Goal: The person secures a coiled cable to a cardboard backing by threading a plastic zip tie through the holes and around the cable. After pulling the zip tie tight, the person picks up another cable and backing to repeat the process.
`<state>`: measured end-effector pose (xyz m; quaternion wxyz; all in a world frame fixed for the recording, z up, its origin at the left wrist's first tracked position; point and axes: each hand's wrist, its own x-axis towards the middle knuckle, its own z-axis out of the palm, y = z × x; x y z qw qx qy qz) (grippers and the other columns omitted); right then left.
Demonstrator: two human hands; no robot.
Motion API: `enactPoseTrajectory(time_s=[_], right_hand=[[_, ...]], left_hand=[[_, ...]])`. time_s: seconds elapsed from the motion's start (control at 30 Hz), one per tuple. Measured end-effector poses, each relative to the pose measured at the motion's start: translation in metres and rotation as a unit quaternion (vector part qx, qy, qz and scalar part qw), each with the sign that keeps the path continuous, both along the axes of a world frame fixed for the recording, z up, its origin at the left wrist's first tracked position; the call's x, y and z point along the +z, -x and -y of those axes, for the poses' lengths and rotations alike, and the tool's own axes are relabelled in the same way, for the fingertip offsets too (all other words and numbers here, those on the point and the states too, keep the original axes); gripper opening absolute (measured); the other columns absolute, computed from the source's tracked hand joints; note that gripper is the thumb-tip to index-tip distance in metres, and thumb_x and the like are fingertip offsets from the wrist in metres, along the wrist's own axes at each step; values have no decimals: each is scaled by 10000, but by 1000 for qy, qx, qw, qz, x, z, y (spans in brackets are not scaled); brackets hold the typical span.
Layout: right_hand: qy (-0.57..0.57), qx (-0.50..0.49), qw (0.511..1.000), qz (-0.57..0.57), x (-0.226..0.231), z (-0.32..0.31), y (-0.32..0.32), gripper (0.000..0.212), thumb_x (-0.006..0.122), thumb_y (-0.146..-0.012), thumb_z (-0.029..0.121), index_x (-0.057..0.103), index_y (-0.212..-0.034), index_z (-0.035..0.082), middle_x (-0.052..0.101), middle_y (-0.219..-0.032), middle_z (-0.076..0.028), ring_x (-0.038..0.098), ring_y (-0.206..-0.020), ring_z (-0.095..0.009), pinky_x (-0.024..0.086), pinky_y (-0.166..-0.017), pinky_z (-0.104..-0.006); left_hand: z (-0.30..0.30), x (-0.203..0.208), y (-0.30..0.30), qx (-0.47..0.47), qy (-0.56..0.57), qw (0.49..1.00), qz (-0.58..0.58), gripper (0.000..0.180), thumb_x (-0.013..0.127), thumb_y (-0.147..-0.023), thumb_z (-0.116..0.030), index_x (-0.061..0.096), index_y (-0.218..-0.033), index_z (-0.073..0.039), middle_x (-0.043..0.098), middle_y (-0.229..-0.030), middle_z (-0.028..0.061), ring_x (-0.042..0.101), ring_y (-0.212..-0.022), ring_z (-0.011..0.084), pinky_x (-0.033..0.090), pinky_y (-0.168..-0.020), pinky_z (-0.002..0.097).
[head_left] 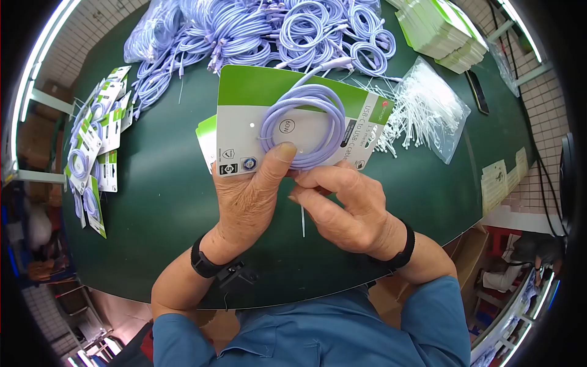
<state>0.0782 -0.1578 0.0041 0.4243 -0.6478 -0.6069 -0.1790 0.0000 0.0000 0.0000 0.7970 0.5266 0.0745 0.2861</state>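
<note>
Head view: card inside table edge

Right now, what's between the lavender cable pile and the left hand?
In the head view, a printed packaging card with a coiled cable, held by the left hand.

coiled cable — lavender | card — green, white | tabletop: dark green | shirt: blue

On the tabletop, cables lie top centre, packs left, a stack upper right, ties below it; centre, a coil on a card.
</note>
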Motion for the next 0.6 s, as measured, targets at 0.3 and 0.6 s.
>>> enactPoseTrajectory(time_s=[0.3, 0.6], right_hand=[[-21, 15, 999, -42, -1, -6, 7, 289, 821, -764, -146, 721, -1023, -65, 658, -1088, -167, 729, -817, -265, 627, -671, -336], [-40, 62, 996, -48, -5, -8, 8, 275, 848, -768, -120, 711, -998, -59, 639, -1133, -176, 732, -882, -297, 643, -766, -371]], left_hand=[[-4, 5, 2, 3, 6, 1000, -6, 406, 766, -1020, -107, 612, -1372, 26, 712, -1217, 110, 711, -1003, 161, 647, -754, 299], [-1, 4, 0, 11, 6, 999, -41, 400, 756, -1017, -106, 611, -1362, 38, 715, -1213, 117, 722, -995, 168, 657, -740, 307]])
